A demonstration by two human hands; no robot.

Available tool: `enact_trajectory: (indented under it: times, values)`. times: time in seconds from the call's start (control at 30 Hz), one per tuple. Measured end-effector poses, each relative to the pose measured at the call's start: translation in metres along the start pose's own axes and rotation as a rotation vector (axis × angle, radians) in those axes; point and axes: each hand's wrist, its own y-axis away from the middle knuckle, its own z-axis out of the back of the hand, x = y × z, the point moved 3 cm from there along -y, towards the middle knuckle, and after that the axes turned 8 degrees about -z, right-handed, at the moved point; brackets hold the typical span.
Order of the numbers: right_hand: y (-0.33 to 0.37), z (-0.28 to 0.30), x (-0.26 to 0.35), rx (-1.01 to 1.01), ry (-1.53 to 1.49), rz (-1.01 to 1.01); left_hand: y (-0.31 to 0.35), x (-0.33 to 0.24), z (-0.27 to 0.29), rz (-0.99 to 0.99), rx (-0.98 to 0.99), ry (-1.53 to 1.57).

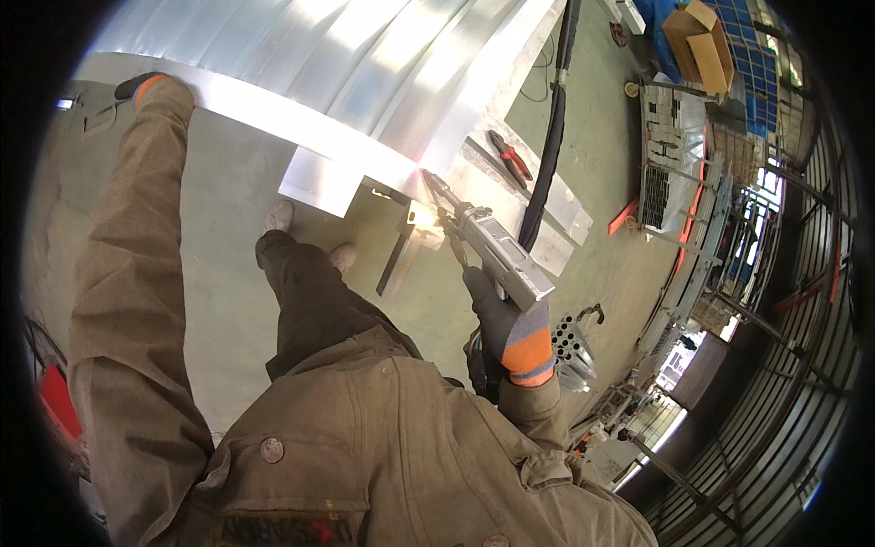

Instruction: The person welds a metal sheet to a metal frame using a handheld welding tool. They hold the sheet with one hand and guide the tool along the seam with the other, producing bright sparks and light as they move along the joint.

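My right hand (pixel 517 339), in a dark glove with an orange and grey cuff, is closed round the grip of a silver handheld welding gun (pixel 504 255). The gun's narrow nozzle meets the near edge of a long flat metal strip (pixel 301 122), where a bright glow shows. That strip borders a broad ribbed sheet of shiny metal (pixel 365 55). Far to the left, at the strip's other end, my gloved left hand (pixel 144 86) touches the edge; the sleeve hides most of its fingers. A short metal plate (pixel 321 180) juts out beneath the strip.
Red-handled pliers (pixel 510 159) lie on flat metal pieces right of the gun. A thick black hose (pixel 552 137) runs down behind it. A bundle of tubes (pixel 574 351) is on the floor at right. Beyond are an open cardboard box (pixel 700 46) and stacked metal stock (pixel 670 155).
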Motion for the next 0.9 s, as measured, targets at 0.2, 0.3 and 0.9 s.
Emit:
enact_trajectory:
  times: [0.2, 0.3, 0.9]
  values:
    - [-0.004, 0.001, 0.006, 0.024, -0.028, -0.032, -0.014, 0.005, -0.007, -0.001, -0.046, 0.129]
    - [-0.006, 0.003, 0.009, 0.036, -0.034, -0.049, -0.021, 0.007, -0.01, 0.001, -0.057, 0.164]
    - [-0.016, 0.003, 0.0, 0.053, -0.026, -0.001, -0.034, 0.014, -0.018, -0.008, -0.104, 0.261]
